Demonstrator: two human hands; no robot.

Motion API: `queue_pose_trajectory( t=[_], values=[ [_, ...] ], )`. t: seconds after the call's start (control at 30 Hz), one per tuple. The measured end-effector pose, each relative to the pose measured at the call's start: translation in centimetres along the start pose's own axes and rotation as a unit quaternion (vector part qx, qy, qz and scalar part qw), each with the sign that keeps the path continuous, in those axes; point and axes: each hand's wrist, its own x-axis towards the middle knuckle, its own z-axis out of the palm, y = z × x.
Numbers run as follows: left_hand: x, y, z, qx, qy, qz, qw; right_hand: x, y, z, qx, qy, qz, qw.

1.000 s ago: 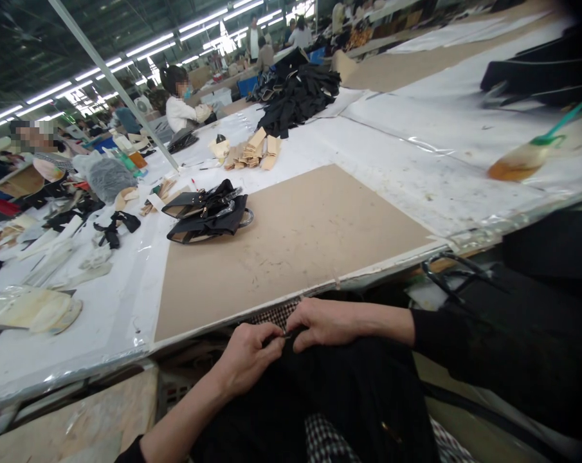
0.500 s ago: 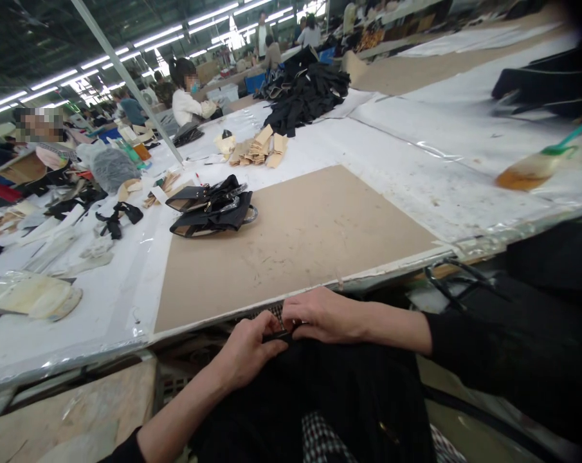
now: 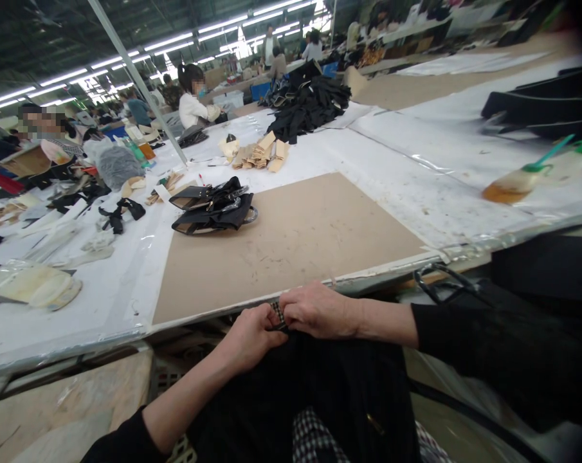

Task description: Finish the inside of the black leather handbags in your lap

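Observation:
Across my lap lies a black fabric piece (image 3: 339, 373) with a small gold-coloured metal part; whether it is a bag or a garment I cannot tell. My left hand (image 3: 254, 331) pinches its upper edge between thumb and fingers. Right beside it, my right hand (image 3: 314, 312) is closed on the same edge, fingertips curled down and partly hidden. A bit of black-and-white checked cloth (image 3: 277, 313) shows between the two hands. More checked cloth (image 3: 314, 437) is visible lower down, at my lap. Both hands are just below the table's front edge.
On the brown board (image 3: 291, 251) lie stacked black bags (image 3: 216, 206) with handles. Behind them are tan pieces (image 3: 262, 154) and a black fabric heap (image 3: 310, 99). A glue bottle (image 3: 510, 183) stands at right, near black handles (image 3: 445, 283). Co-workers (image 3: 194, 99) sit across the table.
The view has shifted slightly. My hands stay at the fabric's edge but have drawn up a little, and more of the checked cloth shows between them.

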Motion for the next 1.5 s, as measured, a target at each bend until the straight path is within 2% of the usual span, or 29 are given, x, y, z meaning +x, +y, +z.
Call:
queue_pose_trajectory(
  t=[0.13, 0.27, 0.57, 0.67, 0.77, 0.9, 1.1, 1.23, 1.4, 1.5],
  values=[
    [-0.4, 0.0, 0.1, 0.004, 0.007, 0.014, 1.000, 0.2, -0.4, 0.5, 0.053, 0.028, 0.039, 0.997],
    [-0.5, 0.1, 0.3, 0.004, 0.007, 0.021, 1.000, 0.5, -0.6, 0.9, 0.083, 0.023, 0.074, 0.994],
    [-0.5, -0.6, 0.1, 0.003, 0.011, 0.011, 1.000, 0.1, 0.0, 1.8, 0.129, 0.024, 0.030, 0.991],
    [-0.4, -0.9, 0.0, 0.000, 0.012, 0.004, 1.000, -0.2, 0.3, 1.6, 0.161, 0.036, 0.035, 0.986],
    [-0.3, -0.9, 0.0, 0.000, 0.011, -0.001, 1.000, -0.7, 0.6, 0.9, 0.182, 0.022, 0.055, 0.981],
    [-0.3, -0.7, -0.1, 0.007, 0.002, 0.006, 1.000, -1.1, 0.8, 0.0, 0.171, -0.004, 0.080, 0.982],
    [0.1, -0.7, -0.1, 0.015, 0.003, 0.005, 1.000, -1.2, 0.9, -0.1, 0.087, 0.003, 0.014, 0.996],
    [0.2, -0.6, 0.1, 0.017, 0.005, 0.003, 1.000, -0.8, 0.8, 0.2, 0.043, -0.001, 0.028, 0.999],
    [0.0, -0.3, 0.2, 0.024, 0.012, 0.002, 1.000, -0.1, 0.8, 1.0, 0.080, -0.001, 0.082, 0.993],
    [0.0, -0.4, 0.3, 0.026, 0.013, 0.002, 1.000, 0.2, 1.0, 1.5, 0.109, -0.001, 0.084, 0.991]
  ],
)
